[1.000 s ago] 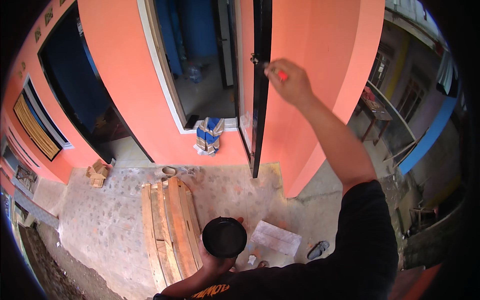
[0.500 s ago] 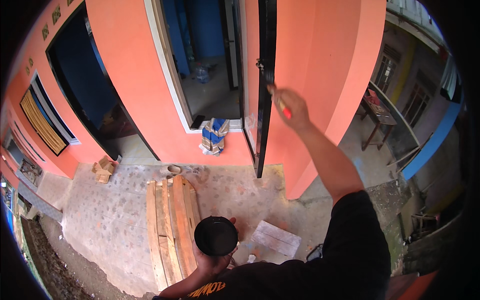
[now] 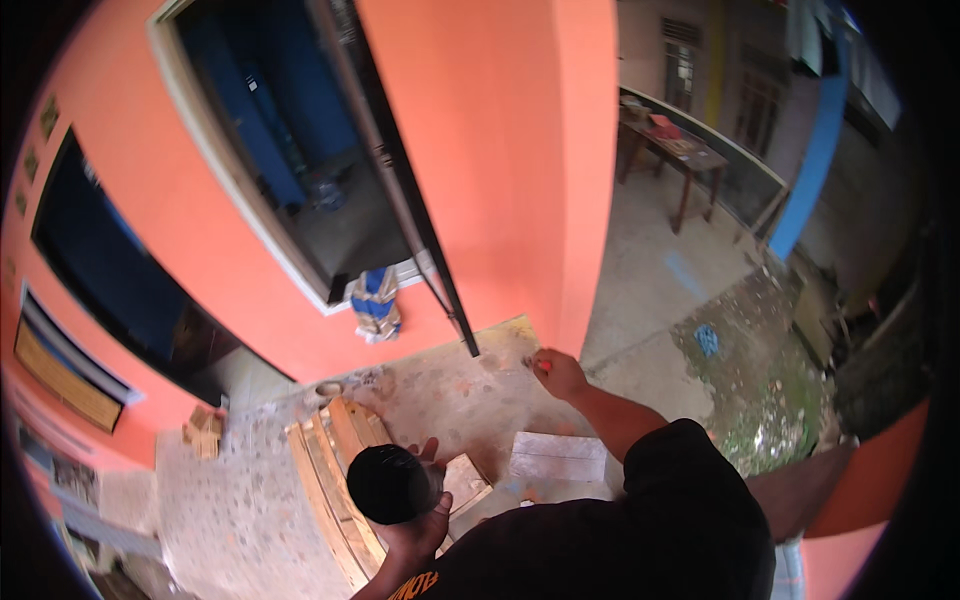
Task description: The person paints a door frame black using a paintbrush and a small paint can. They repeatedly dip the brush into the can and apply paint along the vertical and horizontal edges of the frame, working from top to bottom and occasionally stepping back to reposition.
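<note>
My left hand (image 3: 428, 525) is wrapped round a round tub (image 3: 385, 485) whose inside looks black, held low in front of me. My right hand (image 3: 566, 378) is closed on a small paintbrush (image 3: 544, 366) with a red handle end, above the floor to the right of the tub. The brush's bristles are too small and blurred to make out. Up and to the left of that hand, apart from it, the black-edged window sash (image 3: 405, 185) stands swung out from the wall. A blue, white and tan cloth (image 3: 376, 303) hangs over the sill.
Stacked wooden planks (image 3: 325, 440) lie below and left of the tub. A pale flat board (image 3: 558, 457) rests on the floor under my right arm. The orange wall (image 3: 480, 120) rises ahead, with a cardboard box (image 3: 203, 432) by the doorway and a wooden table (image 3: 685, 155) at far right.
My right hand with the paintbrush has come down from the sash edge to low above the floor. The tub has shifted slightly left. The whole view has turned to the right.
</note>
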The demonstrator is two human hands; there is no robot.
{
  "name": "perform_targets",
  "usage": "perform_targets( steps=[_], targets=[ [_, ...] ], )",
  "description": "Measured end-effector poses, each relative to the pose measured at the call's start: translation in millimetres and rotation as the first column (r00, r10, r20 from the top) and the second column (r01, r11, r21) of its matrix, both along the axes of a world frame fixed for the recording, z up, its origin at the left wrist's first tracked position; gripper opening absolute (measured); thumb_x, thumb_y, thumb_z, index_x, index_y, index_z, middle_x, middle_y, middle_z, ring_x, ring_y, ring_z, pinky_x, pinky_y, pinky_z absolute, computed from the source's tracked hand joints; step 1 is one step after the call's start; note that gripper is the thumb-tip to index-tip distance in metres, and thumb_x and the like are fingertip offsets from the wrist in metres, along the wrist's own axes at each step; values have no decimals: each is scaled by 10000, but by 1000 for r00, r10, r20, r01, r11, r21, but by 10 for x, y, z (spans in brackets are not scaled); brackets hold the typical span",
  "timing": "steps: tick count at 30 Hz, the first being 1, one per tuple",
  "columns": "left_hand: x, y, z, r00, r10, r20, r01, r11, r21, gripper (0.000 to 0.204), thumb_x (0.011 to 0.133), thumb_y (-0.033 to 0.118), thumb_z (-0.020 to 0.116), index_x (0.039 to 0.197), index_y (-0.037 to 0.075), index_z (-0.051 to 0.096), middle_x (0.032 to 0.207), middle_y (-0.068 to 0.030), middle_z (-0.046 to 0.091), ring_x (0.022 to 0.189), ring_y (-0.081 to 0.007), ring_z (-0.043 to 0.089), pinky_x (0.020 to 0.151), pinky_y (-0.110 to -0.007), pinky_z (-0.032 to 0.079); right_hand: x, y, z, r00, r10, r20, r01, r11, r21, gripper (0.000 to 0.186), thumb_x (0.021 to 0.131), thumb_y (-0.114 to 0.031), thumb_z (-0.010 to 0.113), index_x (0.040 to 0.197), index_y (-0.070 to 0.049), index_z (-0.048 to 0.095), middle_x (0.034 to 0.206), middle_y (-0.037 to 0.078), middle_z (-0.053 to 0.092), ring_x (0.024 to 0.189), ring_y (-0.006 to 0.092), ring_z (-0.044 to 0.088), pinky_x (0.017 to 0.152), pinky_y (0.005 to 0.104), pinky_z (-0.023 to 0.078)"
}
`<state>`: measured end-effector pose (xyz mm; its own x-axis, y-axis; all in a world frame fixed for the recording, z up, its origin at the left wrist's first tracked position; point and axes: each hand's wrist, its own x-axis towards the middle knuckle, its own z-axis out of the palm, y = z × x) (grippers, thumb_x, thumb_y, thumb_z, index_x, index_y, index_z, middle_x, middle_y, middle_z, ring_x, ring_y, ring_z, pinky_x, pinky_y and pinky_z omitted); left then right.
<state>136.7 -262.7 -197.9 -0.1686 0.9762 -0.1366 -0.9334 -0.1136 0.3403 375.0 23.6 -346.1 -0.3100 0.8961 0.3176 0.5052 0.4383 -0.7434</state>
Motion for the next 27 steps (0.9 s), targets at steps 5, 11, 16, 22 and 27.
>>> perform_targets(
  steps=[5,11,16,22,27],
  targets=[
    [90,43,304,998,-14,64,10,998,63,810,921,629,570,1440,14,479,1568,-233,409,1296,-355,581,845,-477,620,954,-902,-1182,944,-154,290,236,933,-272,194,896,-283,661,866,-101,599,916,159,686,916,401,667,811,503,522],
    [164,140,336,993,-57,99,44,991,128,816,910,604,610,1466,25,460,1575,-238,397,1317,-361,565,854,-487,614,1569,-1643,-1389,866,-144,479,383,807,-450,195,896,-255,613,1021,-117,673,979,179,712,986,407,676,849,531,525],
    [328,146,388,992,-101,79,91,988,121,718,951,555,589,1428,33,465,1573,-237,387,1328,-318,545,851,-469,614,1616,-1601,-1547,893,-185,411,356,849,-391,174,865,-252,641,974,-119,665,942,180,714,936,418,681,812,539,530],
    [435,84,389,991,-119,54,113,988,107,712,927,558,616,1420,61,484,1567,-226,400,1319,-314,552,830,-438,615,1532,-1452,-1169,910,-210,356,349,853,-388,143,862,-247,645,929,-121,644,897,184,702,889,429,674,793,531,530],
    [435,-53,371,994,-66,82,60,995,80,779,904,607,607,1430,46,485,1559,-217,411,1295,-328,569,812,-443,623,1540,-1506,-1131,903,-212,374,356,857,-373,150,856,-244,647,937,-117,649,891,188,701,895,428,677,797,533,532]
  ],
)
